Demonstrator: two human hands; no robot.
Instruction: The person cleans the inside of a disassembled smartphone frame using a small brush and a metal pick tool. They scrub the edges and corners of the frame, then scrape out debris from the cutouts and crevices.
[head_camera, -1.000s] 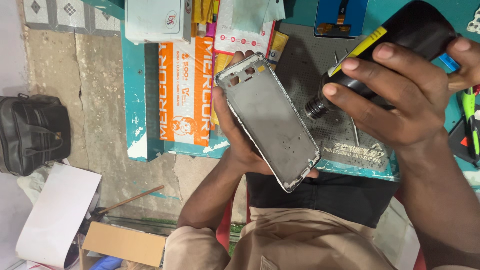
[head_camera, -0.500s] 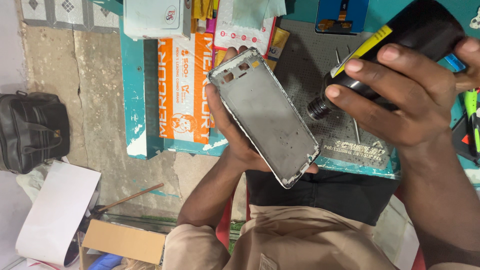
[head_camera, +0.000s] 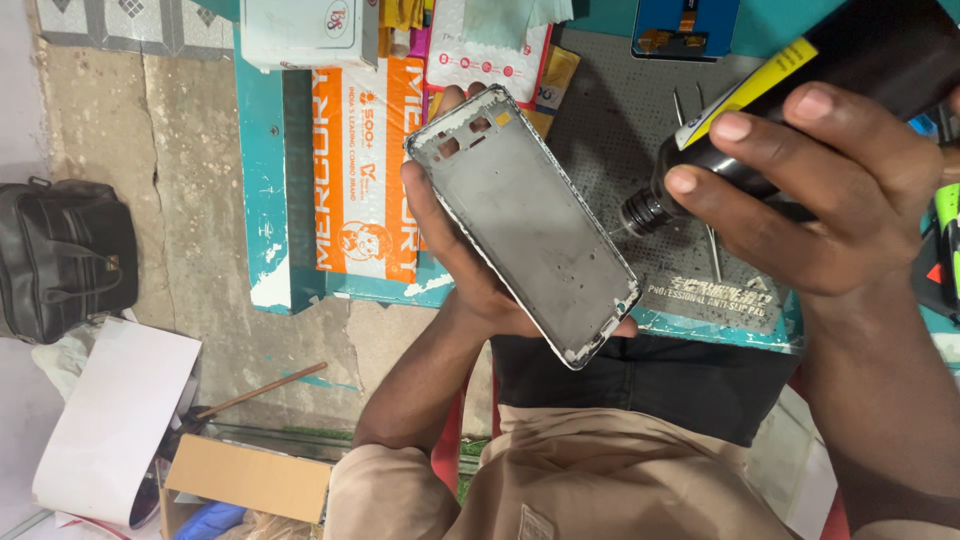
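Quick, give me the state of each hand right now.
Left hand: closed around the grey phone frame, holding it from behind.
Right hand: closed on the black bottle with a yellow label, nozzle aimed at the frame.

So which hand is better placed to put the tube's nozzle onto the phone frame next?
Probably the right hand: it grips the black tube, whose nozzle points at the phone frame, just short of its right edge. The left hand is wrapped under the frame, holding it tilted above the grey mat.

A teal workbench (head_camera: 262, 200) carries a grey perforated mat (head_camera: 610, 130) and tweezers (head_camera: 705, 235).
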